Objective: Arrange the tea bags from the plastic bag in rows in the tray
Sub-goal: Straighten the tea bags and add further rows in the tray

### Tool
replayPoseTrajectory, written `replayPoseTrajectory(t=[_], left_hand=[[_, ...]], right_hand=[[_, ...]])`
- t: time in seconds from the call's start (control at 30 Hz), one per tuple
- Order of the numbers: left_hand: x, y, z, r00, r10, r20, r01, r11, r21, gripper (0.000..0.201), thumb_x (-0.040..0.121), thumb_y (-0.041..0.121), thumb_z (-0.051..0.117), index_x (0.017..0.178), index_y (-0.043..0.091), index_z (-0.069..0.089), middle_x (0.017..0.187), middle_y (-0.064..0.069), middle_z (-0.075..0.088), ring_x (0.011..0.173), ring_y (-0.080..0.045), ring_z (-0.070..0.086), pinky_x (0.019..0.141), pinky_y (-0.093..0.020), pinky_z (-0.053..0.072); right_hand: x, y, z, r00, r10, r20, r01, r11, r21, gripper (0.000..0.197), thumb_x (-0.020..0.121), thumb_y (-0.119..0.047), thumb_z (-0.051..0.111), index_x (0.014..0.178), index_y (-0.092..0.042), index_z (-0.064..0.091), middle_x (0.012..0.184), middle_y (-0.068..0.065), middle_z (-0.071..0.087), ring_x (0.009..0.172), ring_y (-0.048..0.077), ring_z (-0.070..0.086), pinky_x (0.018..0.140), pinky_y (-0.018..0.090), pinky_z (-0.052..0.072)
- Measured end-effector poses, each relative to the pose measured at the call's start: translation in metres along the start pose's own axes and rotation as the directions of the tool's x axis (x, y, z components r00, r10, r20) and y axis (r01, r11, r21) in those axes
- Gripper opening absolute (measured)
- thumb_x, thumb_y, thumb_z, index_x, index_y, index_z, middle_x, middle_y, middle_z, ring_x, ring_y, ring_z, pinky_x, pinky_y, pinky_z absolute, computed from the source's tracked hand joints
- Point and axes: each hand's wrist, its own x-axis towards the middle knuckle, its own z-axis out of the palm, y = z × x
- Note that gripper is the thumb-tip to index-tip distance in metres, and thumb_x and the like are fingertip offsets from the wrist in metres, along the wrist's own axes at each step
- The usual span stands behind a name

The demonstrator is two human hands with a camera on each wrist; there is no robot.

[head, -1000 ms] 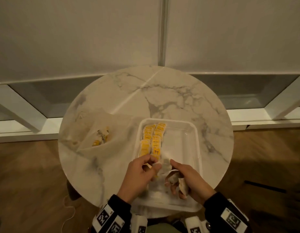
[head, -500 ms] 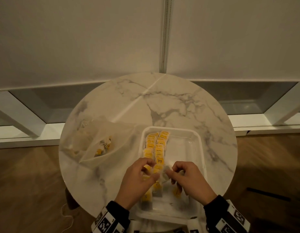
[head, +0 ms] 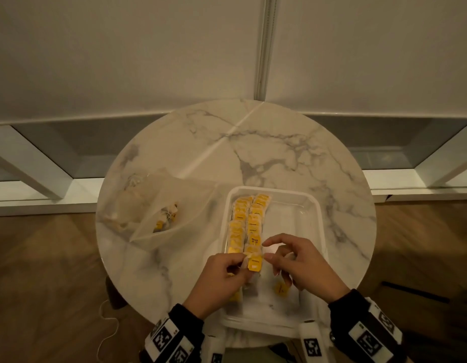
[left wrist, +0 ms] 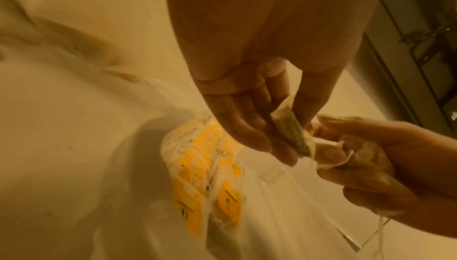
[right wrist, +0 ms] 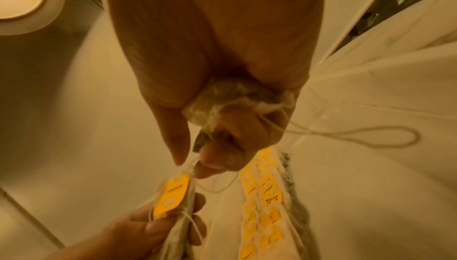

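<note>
Together above clear plastic tray (head: pixel 316 205), left hand (head: pixel 221 273) and right hand (head: pixel 300 263) pinching light, flimsy, probably tear-prone yellow-tagged paper tea bag (head: pixel 254 262) by its top corners.

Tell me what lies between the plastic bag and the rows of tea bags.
In the head view, only bare marble table and the tray's left rim separate the plastic bag from the rows of tea bags.

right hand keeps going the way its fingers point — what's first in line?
Probably the yellow-tagged tea bag that the left hand pinches: the right hand points leftward at it, fingertips about touching it. Depth is unclear.
</note>
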Motion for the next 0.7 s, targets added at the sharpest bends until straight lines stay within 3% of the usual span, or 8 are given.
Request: replayPoseTrajectory(t=[0.13,0.23,0.33,0.4,0.47,0.57,0.63,0.7], left_hand=[[0.000,-0.002,-0.001,0.995,-0.056,0.078,0.061,0.997,-0.053,0.020,0.086,0.034,0.068,0.092,0.017,0.077,0.083,-0.007,0.074,0.076,-0.018,0.070,0.065,-0.035,0.057],[-0.001,0.000,-0.001,0.993,-0.080,0.081,0.085,0.994,-0.068,0.019,0.089,0.014,0.069,0.105,0.021,0.075,0.095,0.002,0.075,0.084,-0.018,0.071,0.066,-0.026,0.055],[-0.002,-0.001,-0.006,0.998,-0.031,-0.053,0.030,0.999,-0.021,0.034,0.085,0.018,0.071,0.116,0.031,0.069,0.110,0.015,0.071,0.093,-0.009,0.068,0.072,-0.029,0.058],[-0.002,0.000,-0.009,0.992,0.054,-0.110,-0.051,0.998,0.035,0.036,0.083,0.022,0.074,0.118,0.032,0.069,0.117,0.017,0.067,0.102,-0.007,0.065,0.075,-0.027,0.057],[0.001,0.003,-0.008,0.985,0.155,-0.074,-0.145,0.981,0.128,0.035,0.082,0.025,0.076,0.116,0.031,0.070,0.118,0.016,0.065,0.110,-0.005,0.061,0.081,-0.019,0.051],[0.008,0.008,-0.004,0.977,0.214,-0.008,-0.207,0.954,0.216,0.017,0.082,0.029,0.075,0.099,0.027,0.076,0.100,0.015,0.070,0.094,-0.004,0.065,0.075,-0.013,0.045],[0.013,0.009,-0.003,0.976,0.217,-0.021,-0.207,0.951,0.230,0.008,0.083,0.030,0.074,0.088,0.025,0.077,0.086,0.014,0.071,0.077,-0.006,0.065,0.065,-0.019,0.047],[0.017,0.011,-0.003,0.978,0.206,-0.033,-0.196,0.960,0.199,0.005,0.082,0.028,0.076,0.085,0.024,0.079,0.081,0.013,0.071,0.071,-0.009,0.065,0.062,-0.027,0.051]], right_hand=[[0.000,-0.005,0.002,0.995,-0.047,0.084,0.052,0.997,-0.061,0.008,0.086,-0.016,0.075,0.087,-0.009,0.071,0.060,0.004,0.064,0.040,0.015,0.049,0.039,0.016,0.036],[0.002,-0.006,-0.001,0.993,-0.115,0.002,0.114,0.979,-0.169,0.007,0.085,-0.017,0.076,0.079,-0.016,0.072,0.059,-0.003,0.064,0.043,0.006,0.051,0.048,0.017,0.040],[0.003,-0.006,-0.009,0.953,-0.282,-0.111,0.205,0.869,-0.450,0.009,0.084,-0.025,0.076,0.076,-0.027,0.073,0.057,-0.013,0.062,0.053,0.007,0.056,0.056,0.014,0.040],[0.001,-0.006,-0.008,0.960,-0.278,-0.045,0.218,0.836,-0.503,0.007,0.084,-0.027,0.076,0.078,-0.028,0.075,0.057,-0.014,0.061,0.057,0.008,0.058,0.059,0.018,0.042],[0.001,-0.004,-0.005,0.975,-0.221,0.022,0.206,0.863,-0.462,0.007,0.085,-0.025,0.075,0.078,-0.027,0.076,0.056,-0.013,0.062,0.056,0.009,0.060,0.061,0.020,0.045],[0.000,-0.005,-0.004,0.984,-0.175,0.028,0.171,0.893,-0.415,0.007,0.085,-0.025,0.075,0.078,-0.024,0.077,0.055,-0.013,0.063,0.050,0.006,0.058,0.057,0.015,0.041],[-0.002,-0.008,-0.005,0.987,-0.157,0.025,0.155,0.917,-0.368,0.006,0.085,-0.025,0.075,0.081,-0.021,0.077,0.055,-0.008,0.064,0.044,0.005,0.054,0.053,0.014,0.040],[-0.004,-0.009,-0.006,0.992,-0.120,0.032,0.124,0.954,-0.274,0.009,0.085,-0.027,0.076,0.092,-0.021,0.075,0.058,0.000,0.065,0.040,0.006,0.051,0.049,0.020,0.043]])
